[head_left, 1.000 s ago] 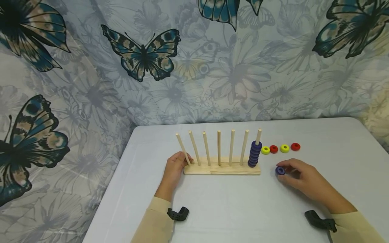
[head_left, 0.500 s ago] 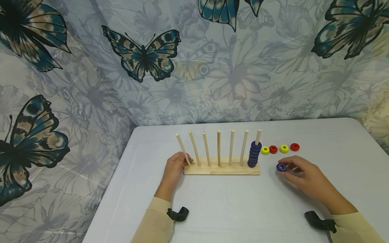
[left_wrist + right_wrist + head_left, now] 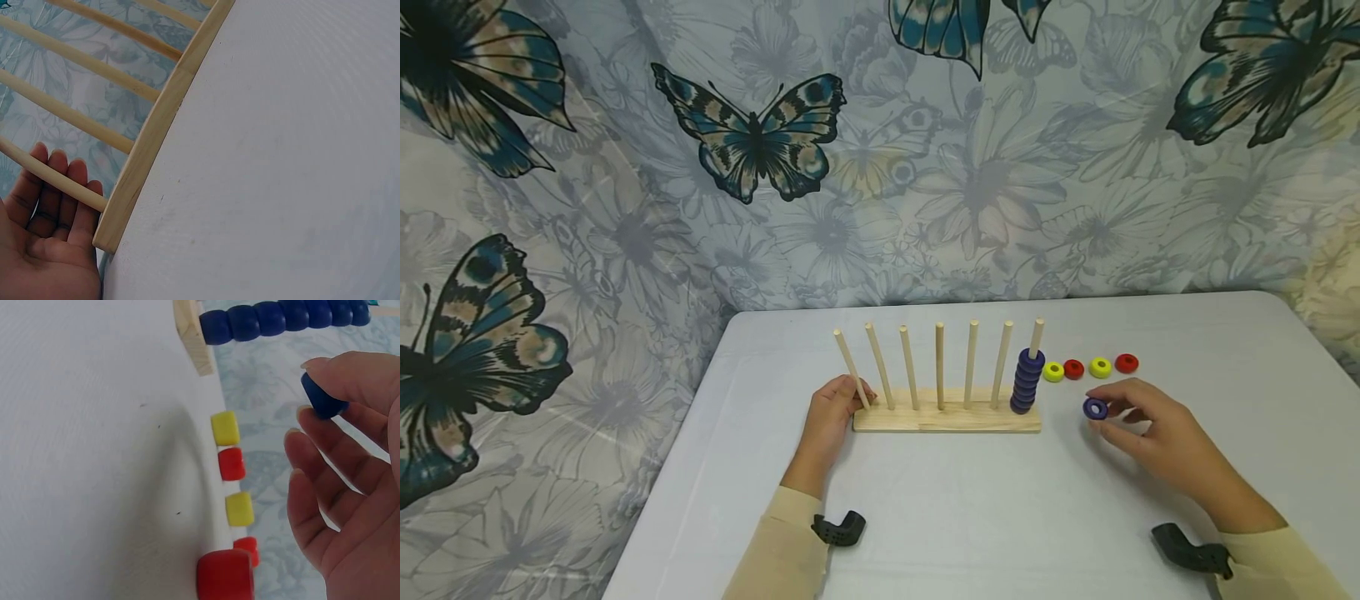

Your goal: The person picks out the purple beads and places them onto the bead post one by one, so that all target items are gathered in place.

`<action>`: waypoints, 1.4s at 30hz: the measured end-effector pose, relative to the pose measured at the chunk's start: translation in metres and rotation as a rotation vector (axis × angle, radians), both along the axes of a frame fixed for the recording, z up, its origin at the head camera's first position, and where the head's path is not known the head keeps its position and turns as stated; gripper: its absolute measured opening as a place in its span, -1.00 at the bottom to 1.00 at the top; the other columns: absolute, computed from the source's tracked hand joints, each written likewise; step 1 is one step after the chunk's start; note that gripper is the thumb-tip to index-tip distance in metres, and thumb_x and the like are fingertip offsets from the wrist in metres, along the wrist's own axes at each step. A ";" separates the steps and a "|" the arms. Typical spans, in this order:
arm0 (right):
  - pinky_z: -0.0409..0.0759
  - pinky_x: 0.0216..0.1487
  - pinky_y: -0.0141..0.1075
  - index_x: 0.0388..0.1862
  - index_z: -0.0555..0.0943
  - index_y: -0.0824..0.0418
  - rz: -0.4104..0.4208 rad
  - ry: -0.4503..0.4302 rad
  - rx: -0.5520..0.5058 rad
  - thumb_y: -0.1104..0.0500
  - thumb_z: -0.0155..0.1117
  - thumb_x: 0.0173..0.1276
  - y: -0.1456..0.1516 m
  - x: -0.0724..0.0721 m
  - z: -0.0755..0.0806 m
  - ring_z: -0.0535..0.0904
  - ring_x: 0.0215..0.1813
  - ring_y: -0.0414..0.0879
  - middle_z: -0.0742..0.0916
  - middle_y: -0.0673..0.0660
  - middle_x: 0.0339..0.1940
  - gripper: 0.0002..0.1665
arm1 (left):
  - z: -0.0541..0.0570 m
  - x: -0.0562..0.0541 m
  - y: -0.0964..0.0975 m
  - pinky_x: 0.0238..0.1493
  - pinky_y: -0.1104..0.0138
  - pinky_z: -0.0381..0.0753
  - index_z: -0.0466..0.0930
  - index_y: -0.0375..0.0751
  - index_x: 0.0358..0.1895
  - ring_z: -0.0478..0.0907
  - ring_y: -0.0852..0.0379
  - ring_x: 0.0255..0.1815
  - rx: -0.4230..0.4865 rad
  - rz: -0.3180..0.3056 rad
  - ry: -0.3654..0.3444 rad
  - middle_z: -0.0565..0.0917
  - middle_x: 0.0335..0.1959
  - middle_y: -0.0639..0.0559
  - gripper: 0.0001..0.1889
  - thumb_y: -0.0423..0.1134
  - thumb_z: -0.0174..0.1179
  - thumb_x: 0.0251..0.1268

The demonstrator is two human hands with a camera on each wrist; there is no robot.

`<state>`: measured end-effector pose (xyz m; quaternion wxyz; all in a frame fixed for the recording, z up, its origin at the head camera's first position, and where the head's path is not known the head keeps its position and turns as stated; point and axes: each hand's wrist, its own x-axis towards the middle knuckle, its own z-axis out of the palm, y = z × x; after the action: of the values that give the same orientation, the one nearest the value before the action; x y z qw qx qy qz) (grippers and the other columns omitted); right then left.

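Note:
A wooden peg stand with a row of upright pegs stands on the table. Its rightmost peg carries a stack of dark blue rings, with the peg tip showing above. My left hand rests at the stand's left end; in the left wrist view its fingers extend loosely behind the end peg. To the right of the stand, my right hand pinches one blue ring between thumb and fingertips, its hole facing the head camera. This ring is raised off the table in the right wrist view.
Behind the right hand lie a yellow ring, a red ring, another yellow ring and another red ring. A nearer red ring shows in the right wrist view. A butterfly-patterned backdrop stands behind the white table.
My right hand has lifted slightly away from me with the blue ring, whose hole has turned more toward the head camera. The left hand stays at the stand's end.

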<state>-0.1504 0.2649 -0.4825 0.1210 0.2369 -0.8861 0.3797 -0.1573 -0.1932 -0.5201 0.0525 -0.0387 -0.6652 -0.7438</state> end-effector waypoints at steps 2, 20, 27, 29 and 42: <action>0.60 -0.15 -0.57 0.11 0.72 0.25 0.000 0.004 -0.003 0.54 0.66 0.14 -0.001 0.001 0.002 0.60 -0.09 -0.28 0.75 0.09 -0.04 -0.44 | 0.000 0.000 0.000 0.09 0.29 0.69 0.57 -0.71 -0.08 0.70 -0.02 -0.02 -0.002 0.001 0.000 0.72 -0.19 -0.06 -0.41 -0.03 0.08 0.78; 0.51 -0.04 -0.68 0.11 0.74 0.24 -0.015 0.094 -0.022 0.54 0.72 0.04 -0.014 0.012 0.024 0.60 -0.10 -0.27 0.75 0.06 -0.06 -0.37 | 0.001 -0.001 0.000 0.08 0.29 0.69 0.53 -0.76 -0.07 0.69 0.02 -0.04 0.008 -0.009 0.007 0.71 -0.21 -0.06 -0.44 -0.11 0.03 0.81; 0.52 -0.01 -0.67 0.11 0.73 0.24 0.003 0.127 -0.033 0.56 0.71 0.02 -0.023 0.019 0.035 0.57 -0.06 -0.34 0.73 -0.01 -0.04 -0.35 | 0.000 -0.001 0.002 0.09 0.29 0.69 0.52 -0.77 -0.07 0.69 0.08 -0.06 0.033 -0.021 0.012 0.71 -0.21 -0.04 -0.42 -0.09 0.05 0.80; 0.52 0.01 -0.66 0.11 0.74 0.26 0.017 0.144 -0.043 0.57 0.71 0.00 -0.025 0.020 0.038 0.57 -0.04 -0.33 0.74 -0.02 -0.03 -0.33 | 0.000 -0.001 0.002 0.09 0.29 0.69 0.52 -0.77 -0.07 0.69 0.08 -0.05 0.036 -0.024 0.015 0.71 -0.21 -0.04 -0.41 -0.07 0.07 0.79; 0.54 0.03 -0.62 0.06 0.75 0.18 0.073 0.202 -0.095 0.65 0.70 -0.10 -0.034 0.020 0.058 0.57 -0.04 -0.29 0.74 -0.05 -0.07 -0.27 | 0.003 0.000 0.003 0.11 0.27 0.69 0.51 -0.80 -0.05 0.70 -0.03 -0.04 0.045 0.001 -0.005 0.70 -0.21 -0.05 -0.50 -0.20 0.02 0.82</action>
<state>-0.1306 0.2310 -0.4244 0.2069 0.2998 -0.8412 0.3996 -0.1570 -0.1907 -0.5172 0.0520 -0.0353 -0.6485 -0.7586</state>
